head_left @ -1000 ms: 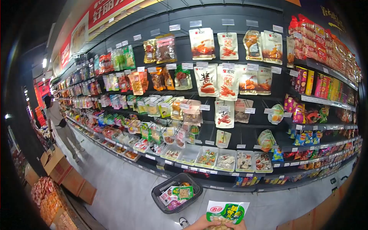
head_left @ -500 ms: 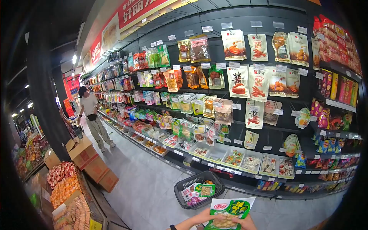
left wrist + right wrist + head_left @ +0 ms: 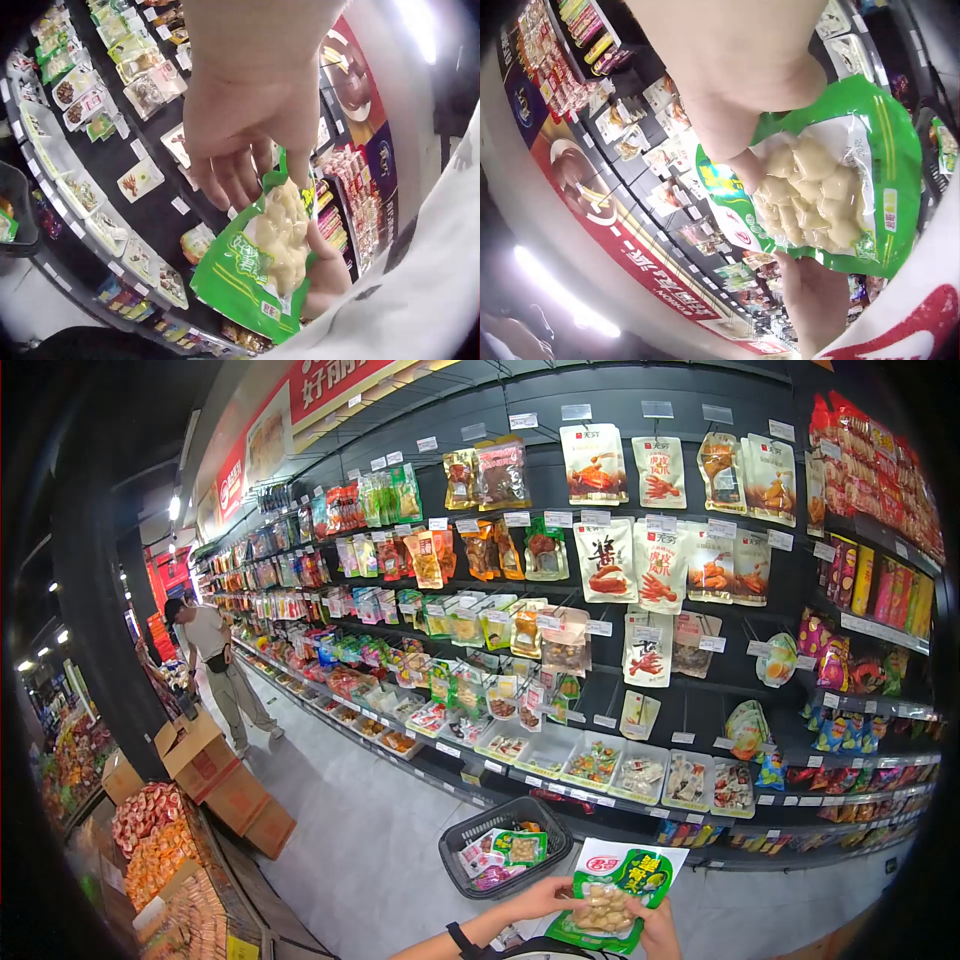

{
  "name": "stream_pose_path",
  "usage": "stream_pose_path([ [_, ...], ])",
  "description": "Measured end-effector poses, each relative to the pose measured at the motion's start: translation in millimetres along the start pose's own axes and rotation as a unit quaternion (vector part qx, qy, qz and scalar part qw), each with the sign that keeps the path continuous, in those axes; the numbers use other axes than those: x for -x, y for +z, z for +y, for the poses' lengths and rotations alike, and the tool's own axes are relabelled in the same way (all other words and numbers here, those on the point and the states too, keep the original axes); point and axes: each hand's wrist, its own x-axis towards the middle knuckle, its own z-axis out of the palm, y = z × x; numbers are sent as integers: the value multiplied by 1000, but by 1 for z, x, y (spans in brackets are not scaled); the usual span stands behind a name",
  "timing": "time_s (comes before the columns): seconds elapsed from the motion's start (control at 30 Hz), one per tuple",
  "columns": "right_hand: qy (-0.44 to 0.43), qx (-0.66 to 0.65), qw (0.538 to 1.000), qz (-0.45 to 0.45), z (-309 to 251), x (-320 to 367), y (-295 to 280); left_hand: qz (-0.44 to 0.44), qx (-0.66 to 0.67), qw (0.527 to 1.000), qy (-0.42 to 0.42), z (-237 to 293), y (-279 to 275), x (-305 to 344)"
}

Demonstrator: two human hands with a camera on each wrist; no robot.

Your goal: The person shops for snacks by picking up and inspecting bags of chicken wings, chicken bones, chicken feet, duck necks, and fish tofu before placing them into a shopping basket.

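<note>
A green and white snack packet (image 3: 612, 900) with pale pieces showing through its clear window is held between both hands at the lower middle of the head view. The left hand (image 3: 545, 898) pinches its left side, and the right hand (image 3: 657, 928) grips its right side with the thumb on the front. In the left wrist view the packet (image 3: 259, 262) hangs tilted below the left hand (image 3: 251, 112). The right wrist view shows the packet (image 3: 817, 187) close up, with the right hand (image 3: 735, 82) gripping its edge.
A black basket (image 3: 455, 860) holding several packets stands on the floor beside the shelves. Hanging packets and white trays (image 3: 640, 775) line the long shelf wall. Cardboard boxes (image 3: 220, 780) and a produce stand are at the left. A person (image 3: 210, 650) stands in the aisle.
Both hands have risen further into view with the packet, and its clear window shows more fully. The head view has swung left overall, and the person in the aisle has lowered their head.
</note>
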Motion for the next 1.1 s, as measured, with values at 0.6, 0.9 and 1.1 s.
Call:
stream_pose_path([
  [0.6, 169, -53, 981, -81, 34, -18, 28, 115, 17, 990, -80, 14, 14, 54],
  [0.9, 154, -42, 985, -65, 42, 0, 82, 119, 70, 985, -101, 45, -30, 76],
  [1.1, 145, -31, 988, -52, 60, -6, 131, 129, 139, 979, -69, 25, -73, 96],
])
